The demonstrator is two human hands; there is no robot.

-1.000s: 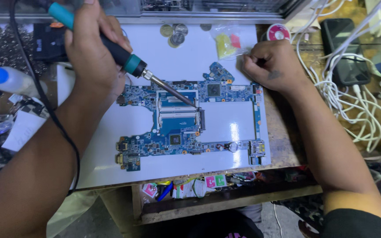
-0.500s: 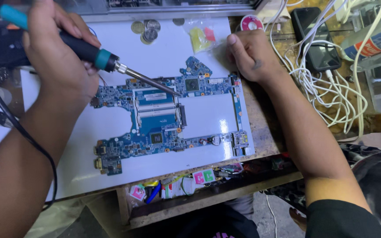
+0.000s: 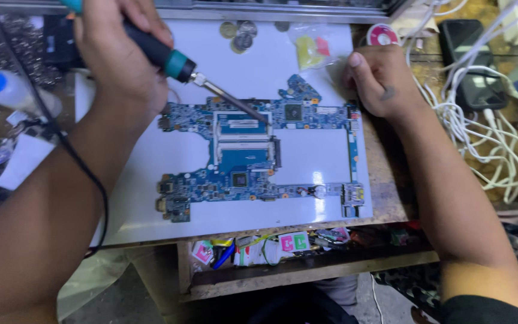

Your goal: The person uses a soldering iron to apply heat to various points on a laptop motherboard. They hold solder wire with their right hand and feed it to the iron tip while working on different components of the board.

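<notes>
Left hand (image 3: 121, 57) gripped the soldering iron (image 3: 178, 63) — tip on the circuit board (image 3: 253, 150) at 4 o'clock, unchanged; right hand (image 3: 385, 81) stayed clenched, empty.

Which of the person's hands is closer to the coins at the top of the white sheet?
Left. The left hand, holding the soldering iron, is just left of the coins; the right hand rests farther right, at the circuit board's corner.

Left hand (image 3: 118, 57) clenched (right (image 3: 382, 81) curled)

Worn wooden workbench (image 3: 385, 180) with an open drawer (image 3: 307, 270) beneath, cluttered edges, glare off a white mat (image 3: 307, 66).
</notes>
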